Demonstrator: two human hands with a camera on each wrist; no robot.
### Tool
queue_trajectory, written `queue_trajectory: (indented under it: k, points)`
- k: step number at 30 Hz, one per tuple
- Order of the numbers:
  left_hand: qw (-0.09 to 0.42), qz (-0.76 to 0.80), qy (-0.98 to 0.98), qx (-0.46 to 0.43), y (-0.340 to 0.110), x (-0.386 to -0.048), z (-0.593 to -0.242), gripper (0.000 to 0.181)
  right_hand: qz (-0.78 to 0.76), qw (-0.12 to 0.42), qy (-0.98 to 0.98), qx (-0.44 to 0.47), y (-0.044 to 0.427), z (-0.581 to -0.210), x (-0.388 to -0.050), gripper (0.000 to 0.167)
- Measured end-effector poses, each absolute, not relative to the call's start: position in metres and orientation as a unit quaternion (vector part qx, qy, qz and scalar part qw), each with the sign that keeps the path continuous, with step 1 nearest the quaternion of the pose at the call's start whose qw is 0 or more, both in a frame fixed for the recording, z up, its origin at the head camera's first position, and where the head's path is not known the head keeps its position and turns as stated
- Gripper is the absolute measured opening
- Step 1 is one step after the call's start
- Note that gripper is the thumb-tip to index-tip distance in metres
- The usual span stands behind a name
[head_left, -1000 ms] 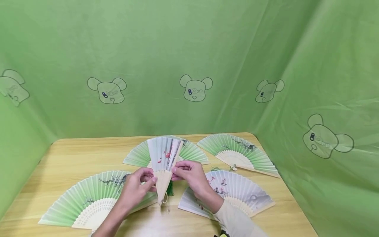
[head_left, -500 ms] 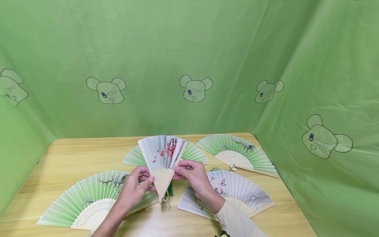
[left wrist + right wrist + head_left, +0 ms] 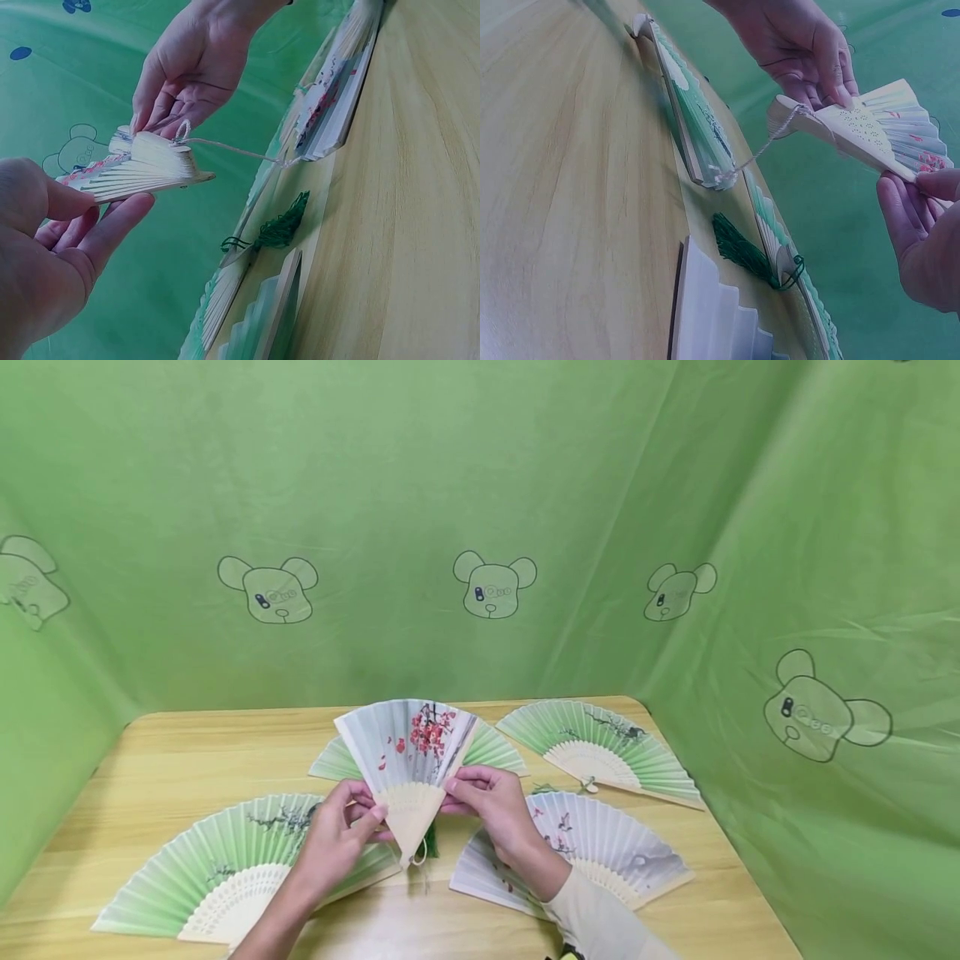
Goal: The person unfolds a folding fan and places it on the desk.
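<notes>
A folding fan (image 3: 420, 752), pale grey-white with red blossoms, is partly spread above the table. My left hand (image 3: 341, 839) pinches its left outer rib between thumb and fingers. On the other edge, my right hand (image 3: 495, 810) pinches the right guard the same way. In the left wrist view, the fan's stacked ribs (image 3: 161, 161) narrow to the pivot, where a cord loop hangs. The right wrist view shows the pierced ribs (image 3: 862, 131) and a cord trailing from the pivot. A green tassel (image 3: 742, 247) lies below the fan.
Spread on the wooden table (image 3: 225, 735) are a green fan (image 3: 217, 860) at front left, a green fan (image 3: 498, 750) behind the held one, a green fan (image 3: 607, 743) at back right and a grey-white fan (image 3: 600, 843) at front right. Green cloth walls (image 3: 375, 485) surround the table.
The held fan has spread wider, its left edge swinging left, and more red blossoms show. My hands have moved slightly apart, both keeping their pinch.
</notes>
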State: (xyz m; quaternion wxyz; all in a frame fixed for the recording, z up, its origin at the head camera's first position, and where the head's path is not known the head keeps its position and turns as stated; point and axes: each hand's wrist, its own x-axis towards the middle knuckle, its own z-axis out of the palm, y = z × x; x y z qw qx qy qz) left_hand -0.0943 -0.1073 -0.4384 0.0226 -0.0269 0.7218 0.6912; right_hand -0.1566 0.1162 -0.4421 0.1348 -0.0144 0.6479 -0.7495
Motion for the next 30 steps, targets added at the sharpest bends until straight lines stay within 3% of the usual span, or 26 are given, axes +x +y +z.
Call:
queue_trajectory:
  k: [8,30]
  points:
    - [0.021,0.702,0.711,-0.027,-0.111,-0.0935,-0.4384,0.023,-0.753,0.137,0.644,-0.015,0.1143,-0.441,-0.1576,0.028]
    - [0.0,0.716,0.697,-0.044,-0.1119,-0.093,-0.4411,0.021,-0.777,0.12,0.618,0.019,0.1158,-0.4456,-0.158,0.019]
